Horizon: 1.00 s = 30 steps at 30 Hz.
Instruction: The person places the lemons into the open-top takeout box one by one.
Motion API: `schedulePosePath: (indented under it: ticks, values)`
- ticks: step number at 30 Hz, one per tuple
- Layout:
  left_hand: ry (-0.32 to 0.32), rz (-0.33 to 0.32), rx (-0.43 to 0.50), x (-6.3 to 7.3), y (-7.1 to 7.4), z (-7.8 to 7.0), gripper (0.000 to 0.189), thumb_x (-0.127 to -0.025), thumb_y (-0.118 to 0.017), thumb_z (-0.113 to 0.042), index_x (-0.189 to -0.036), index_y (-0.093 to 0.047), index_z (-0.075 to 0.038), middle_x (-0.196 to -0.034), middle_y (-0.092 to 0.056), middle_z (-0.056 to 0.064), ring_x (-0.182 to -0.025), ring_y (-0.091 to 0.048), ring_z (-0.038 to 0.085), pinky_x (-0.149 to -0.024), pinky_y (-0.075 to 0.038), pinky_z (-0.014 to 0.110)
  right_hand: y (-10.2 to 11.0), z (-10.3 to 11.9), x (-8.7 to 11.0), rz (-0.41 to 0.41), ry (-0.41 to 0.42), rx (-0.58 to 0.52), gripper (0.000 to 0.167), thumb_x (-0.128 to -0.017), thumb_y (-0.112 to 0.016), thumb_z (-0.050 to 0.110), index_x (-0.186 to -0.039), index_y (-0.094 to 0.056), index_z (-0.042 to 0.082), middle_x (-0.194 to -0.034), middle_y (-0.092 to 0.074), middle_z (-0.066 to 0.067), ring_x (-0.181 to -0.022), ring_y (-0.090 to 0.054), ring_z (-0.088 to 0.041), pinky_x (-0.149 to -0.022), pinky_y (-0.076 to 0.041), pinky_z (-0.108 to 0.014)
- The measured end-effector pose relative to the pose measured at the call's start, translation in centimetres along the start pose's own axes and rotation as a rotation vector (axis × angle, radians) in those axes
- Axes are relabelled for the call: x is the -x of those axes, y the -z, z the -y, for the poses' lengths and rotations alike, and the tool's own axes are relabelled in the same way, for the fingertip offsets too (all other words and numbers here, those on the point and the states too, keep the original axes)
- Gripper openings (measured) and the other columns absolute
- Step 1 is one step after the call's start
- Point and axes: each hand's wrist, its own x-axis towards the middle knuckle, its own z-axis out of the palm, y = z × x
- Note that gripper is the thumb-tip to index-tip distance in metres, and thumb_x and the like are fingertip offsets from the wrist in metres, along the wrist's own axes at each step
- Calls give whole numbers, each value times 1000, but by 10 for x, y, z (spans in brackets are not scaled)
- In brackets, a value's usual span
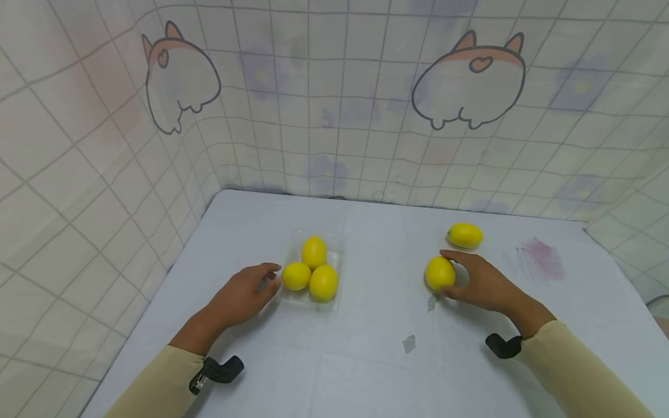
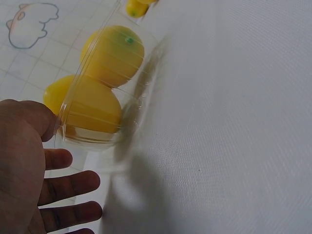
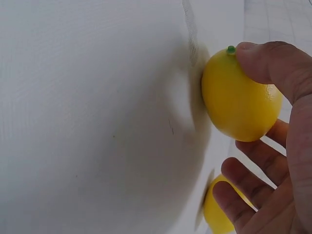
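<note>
A clear plastic box (image 1: 334, 307) on the left half of the table holds three yellow lemons, one of them a lemon (image 1: 323, 284) at its near right. My left hand (image 1: 240, 295) is at the box's left side with its fingers loosely extended. In the left wrist view, the thumb lies against the clear wall (image 2: 87, 141), and the other fingers hold nothing. On the right, my right hand (image 1: 483, 283) pinches a lemon (image 1: 438, 274) between thumb and fingers. The right wrist view shows the thumb beside the green stem tip of this lemon (image 3: 239, 102), close to the tabletop.
Behind the right hand lies another loose lemon (image 1: 465, 235). The white table (image 1: 366, 371) has a pink stain (image 1: 543, 258) at the right and small grey patches (image 1: 409, 343) near the middle. A patterned curtain (image 1: 360, 104) stands along the back and sides.
</note>
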Motion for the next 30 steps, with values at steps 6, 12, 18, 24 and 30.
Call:
schedulePosePath:
  ticks: [6, 12, 18, 24, 30]
  values:
    - [-2, -4, 5, 0, 1, 0, 47, -106, -55, -38, -144, -56, -10, -127, -66, 6, -123, -58, 29, -105, -46, 54, -3, 1, -1, -27, 9, 2, 80, -85, -84, 29, -152, -47, 7, -145, -52, -19, -129, -49, -40, -108, -38, -65]
    - [8, 3, 1, -1, 0, 0, 47, -106, -55, -38, -144, -56, -10, -128, -66, 6, -124, -58, 30, -104, -46, 55, -9, 6, -5, -26, 29, -20, 76, -84, -85, 31, -147, -52, 6, -145, -52, -17, -129, -49, -39, -108, -38, -63]
    - [16, 5, 10, -1, 0, -1, 47, -106, -55, -38, -144, -56, -10, -128, -66, 6, -124, -58, 29, -105, -46, 55, -10, 11, -8, -21, 16, -18, 75, -83, -85, 33, -144, -52, 5, -147, -50, -19, -136, -43, -42, -112, -33, -65]
    - [12, 4, 5, 0, 0, -1, 48, -106, -55, -37, -144, -56, -9, -129, -66, 6, -124, -58, 30, -105, -46, 55, -14, 15, -13, -19, 15, -25, 77, -84, -85, 36, -147, -51, 8, -145, -52, -17, -132, -47, -40, -109, -37, -64]
    - [5, -1, -1, 0, 0, 0, 47, -106, -56, -37, -144, -56, -10, -127, -67, 5, -122, -59, 29, -104, -47, 54, -17, 26, -21, -38, 44, -39, 80, -84, -85, 33, -152, -47, 10, -142, -55, -14, -129, -50, -36, -108, -40, -62]
